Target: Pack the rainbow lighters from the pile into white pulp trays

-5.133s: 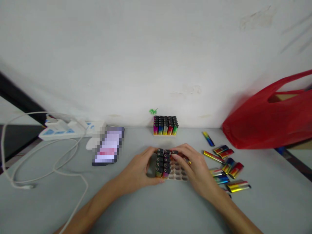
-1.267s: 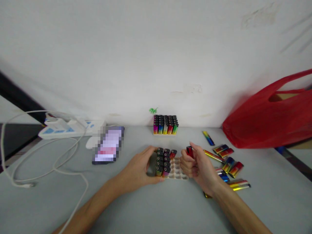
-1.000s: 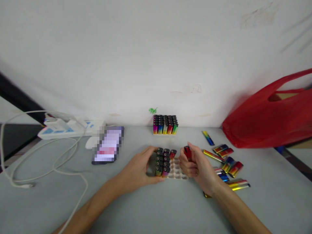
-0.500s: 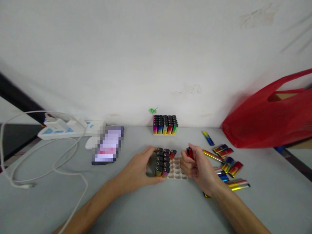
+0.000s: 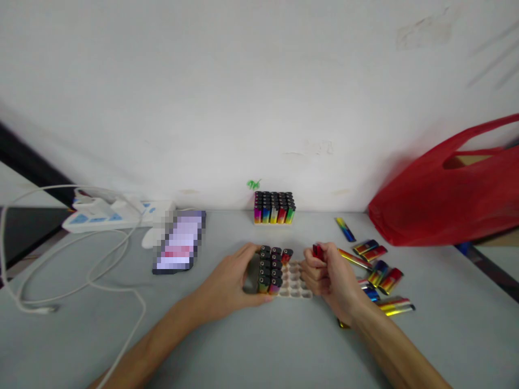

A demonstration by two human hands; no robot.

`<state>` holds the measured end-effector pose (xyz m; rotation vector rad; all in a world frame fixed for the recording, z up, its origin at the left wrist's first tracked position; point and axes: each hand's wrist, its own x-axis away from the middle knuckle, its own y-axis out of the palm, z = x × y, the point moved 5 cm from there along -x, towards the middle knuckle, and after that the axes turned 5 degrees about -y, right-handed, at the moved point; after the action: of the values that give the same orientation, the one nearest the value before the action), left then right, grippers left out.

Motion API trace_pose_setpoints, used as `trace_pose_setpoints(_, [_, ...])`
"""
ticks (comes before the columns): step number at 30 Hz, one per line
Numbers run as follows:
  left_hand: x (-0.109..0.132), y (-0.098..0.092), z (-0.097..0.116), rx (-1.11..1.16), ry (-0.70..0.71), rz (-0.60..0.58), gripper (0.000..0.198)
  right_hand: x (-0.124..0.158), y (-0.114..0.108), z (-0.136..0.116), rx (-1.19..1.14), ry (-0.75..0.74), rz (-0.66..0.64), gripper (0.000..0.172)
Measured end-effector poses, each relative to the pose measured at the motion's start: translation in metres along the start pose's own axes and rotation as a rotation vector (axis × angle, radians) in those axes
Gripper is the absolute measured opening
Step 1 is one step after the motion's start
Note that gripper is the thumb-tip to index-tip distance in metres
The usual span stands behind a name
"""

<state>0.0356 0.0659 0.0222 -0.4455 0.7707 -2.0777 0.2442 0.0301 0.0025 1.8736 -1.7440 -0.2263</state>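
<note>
My left hand point(image 5: 221, 281) curls around the left side of a pale tray point(image 5: 298, 292) with rounded pockets, thumb at the front and fingers at the back. Two full columns of upright lighters point(image 5: 270, 270) with black tops fill the tray's left part, and one red-toned lighter point(image 5: 287, 255) stands at the back of the third column. Bare pockets show to the right. Just over the tray's right edge, my right hand point(image 5: 334, 281) is closed around a red lighter point(image 5: 318, 252); most of its body is hidden by the fingers.
Several shiny multicoloured lighters point(image 5: 379, 273) lie loose right of my right hand. A filled lighter block point(image 5: 274, 208) stands against the wall. At left are a phone point(image 5: 180, 240), a power strip point(image 5: 117, 216) and a looping white cable point(image 5: 133, 292). A red bag point(image 5: 446, 200) sits at right.
The right thumb has come down from its raised position, and the red lighter has shifted slightly in that hand. The left hand and the tray have stayed in place.
</note>
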Motion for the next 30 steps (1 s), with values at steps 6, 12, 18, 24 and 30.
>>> trace_pose_setpoints(6, [0.000, -0.001, 0.000, -0.008, 0.002, 0.007, 0.056, -0.001, 0.006, -0.001, 0.060, -0.005, -0.045, 0.059])
trace_pose_setpoints(12, [0.001, -0.001, 0.000, -0.002, 0.001, 0.004, 0.055, 0.004, 0.013, -0.011, 0.234, -0.169, -0.014, 0.064])
trace_pose_setpoints(18, [0.001, -0.001, 0.001, 0.014, 0.014, 0.008, 0.056, 0.009, 0.018, -0.018, 0.298, -0.300, -0.013, 0.041])
trace_pose_setpoints(24, [0.000, 0.000, -0.001, 0.025, 0.008, 0.008, 0.056, 0.013, 0.015, -0.033, 0.480, -0.486, 0.046, 0.031])
trace_pose_setpoints(30, [0.001, -0.001, -0.001, 0.025, -0.003, 0.001, 0.054, 0.015, 0.012, -0.040, 0.674, -0.527, 0.010, 0.022])
